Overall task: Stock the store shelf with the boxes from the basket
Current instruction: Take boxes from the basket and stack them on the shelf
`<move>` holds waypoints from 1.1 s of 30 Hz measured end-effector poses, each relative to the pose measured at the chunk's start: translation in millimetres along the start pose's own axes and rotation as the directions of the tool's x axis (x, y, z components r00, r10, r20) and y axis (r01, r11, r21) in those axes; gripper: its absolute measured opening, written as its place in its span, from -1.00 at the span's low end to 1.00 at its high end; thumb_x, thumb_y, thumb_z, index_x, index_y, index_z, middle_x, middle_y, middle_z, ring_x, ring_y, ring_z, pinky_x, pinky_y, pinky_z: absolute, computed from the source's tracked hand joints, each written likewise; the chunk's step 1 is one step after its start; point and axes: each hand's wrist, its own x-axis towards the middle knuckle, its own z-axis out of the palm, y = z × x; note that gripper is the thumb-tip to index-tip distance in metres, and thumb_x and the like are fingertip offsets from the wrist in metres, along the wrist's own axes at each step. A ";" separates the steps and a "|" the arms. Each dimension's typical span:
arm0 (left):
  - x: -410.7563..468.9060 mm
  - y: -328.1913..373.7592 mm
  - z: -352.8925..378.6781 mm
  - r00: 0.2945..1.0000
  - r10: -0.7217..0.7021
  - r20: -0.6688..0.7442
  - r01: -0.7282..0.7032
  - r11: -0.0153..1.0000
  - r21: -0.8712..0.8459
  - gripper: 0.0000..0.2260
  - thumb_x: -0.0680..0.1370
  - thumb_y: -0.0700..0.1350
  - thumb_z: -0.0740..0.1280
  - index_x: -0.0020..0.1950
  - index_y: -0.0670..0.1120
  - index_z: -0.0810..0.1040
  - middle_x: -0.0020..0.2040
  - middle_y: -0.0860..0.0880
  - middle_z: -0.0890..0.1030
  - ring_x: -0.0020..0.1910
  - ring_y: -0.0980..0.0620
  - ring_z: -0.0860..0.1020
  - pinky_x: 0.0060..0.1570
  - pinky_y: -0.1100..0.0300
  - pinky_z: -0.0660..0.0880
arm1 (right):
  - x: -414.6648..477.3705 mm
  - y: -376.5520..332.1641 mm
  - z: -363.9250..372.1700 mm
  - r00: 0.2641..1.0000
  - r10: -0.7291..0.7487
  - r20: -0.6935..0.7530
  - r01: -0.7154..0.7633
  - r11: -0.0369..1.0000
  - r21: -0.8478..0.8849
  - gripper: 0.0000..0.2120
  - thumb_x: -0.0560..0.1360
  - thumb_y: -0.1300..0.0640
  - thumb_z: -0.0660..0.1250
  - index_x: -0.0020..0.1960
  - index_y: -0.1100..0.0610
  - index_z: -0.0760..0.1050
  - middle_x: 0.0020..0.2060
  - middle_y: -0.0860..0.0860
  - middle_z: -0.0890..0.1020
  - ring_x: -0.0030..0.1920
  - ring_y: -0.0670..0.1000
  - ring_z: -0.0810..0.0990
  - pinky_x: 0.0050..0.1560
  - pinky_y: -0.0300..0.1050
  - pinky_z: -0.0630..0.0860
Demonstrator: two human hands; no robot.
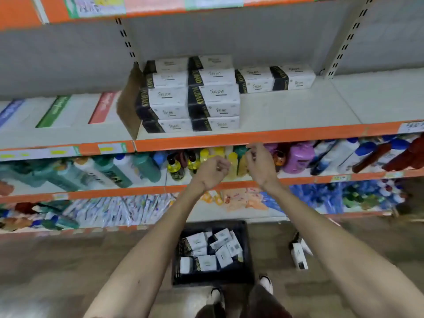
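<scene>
Hovering just short of the orange shelf edge (298,135), both of my hands are empty. The left hand (212,172) has its fingers folded in toward the palm around nothing; the right hand (260,162) sits a little higher beside it, fingers slack and half bent, holding nothing either.

Beyond and above my knuckles, the stacked boxes (213,97) fill the shelf's left part. A bare stretch of shelf (298,106) lies up and to the right of my right hand.

The next load is the other way: the basket (249,260) sits on the floor far below both hands and back toward my feet, between my forearms. My left hand is almost straight over it, so I judge it the nearer one for the reach down. The boxes in the basket (207,262) lie jumbled, long axes pointing every way, so I expect to turn my wrist to suit whichever I take. Two loose boxes (299,255) lie outside it, down to my right.
</scene>
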 end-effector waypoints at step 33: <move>-32.8 -694.4 364.3 0.521 -0.851 -0.061 0.825 0.484 0.293 -0.47 0.48 -0.13 0.33 0.38 -0.21 0.22 0.38 -0.21 0.22 0.29 -0.25 0.36 0.25 -0.12 0.40 | -231.6 530.0 501.4 0.463 0.632 0.621 -0.554 0.754 -0.353 -0.71 0.55 0.03 0.31 -0.22 0.18 0.33 -0.37 0.06 0.37 -0.36 0.03 0.40 -0.26 -0.16 0.29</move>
